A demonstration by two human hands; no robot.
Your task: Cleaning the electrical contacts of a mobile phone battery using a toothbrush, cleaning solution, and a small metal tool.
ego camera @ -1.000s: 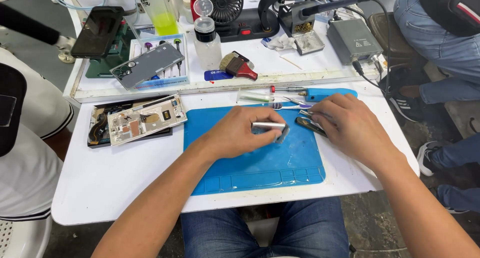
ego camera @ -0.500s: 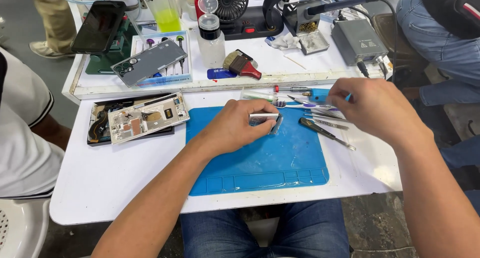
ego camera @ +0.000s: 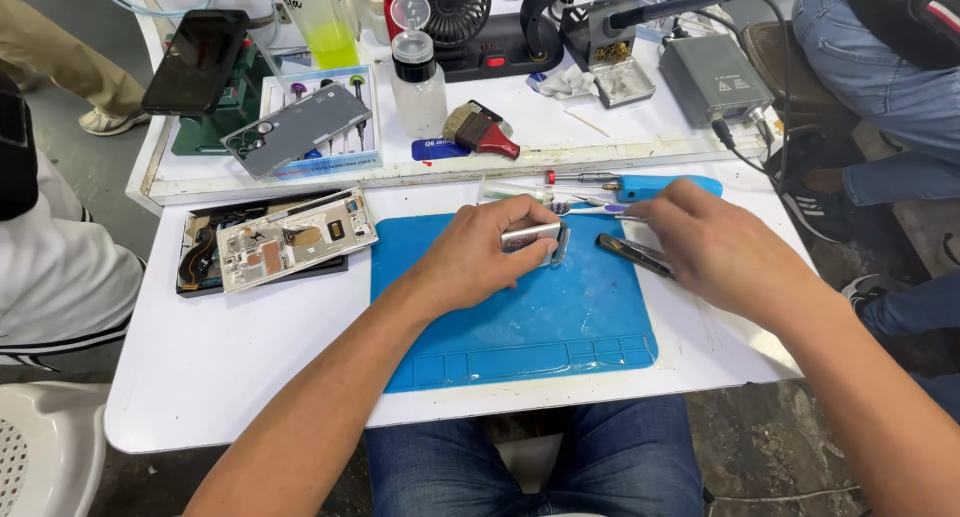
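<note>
In the head view, the left hand (ego camera: 478, 259) was closed around a small silver metal part (ego camera: 533, 239), pressing it onto the blue work mat (ego camera: 520, 327). The right hand (ego camera: 722, 245) hovered loosely curled over the tools at the mat's upper right edge, beside black tweezers (ego camera: 634, 255); whether it gripped anything I could not tell. The opened phone frame (ego camera: 290, 242) lay well apart on the white table (ego camera: 230, 367), boards exposed, so disassembly looked done and reassembly remained.
</note>
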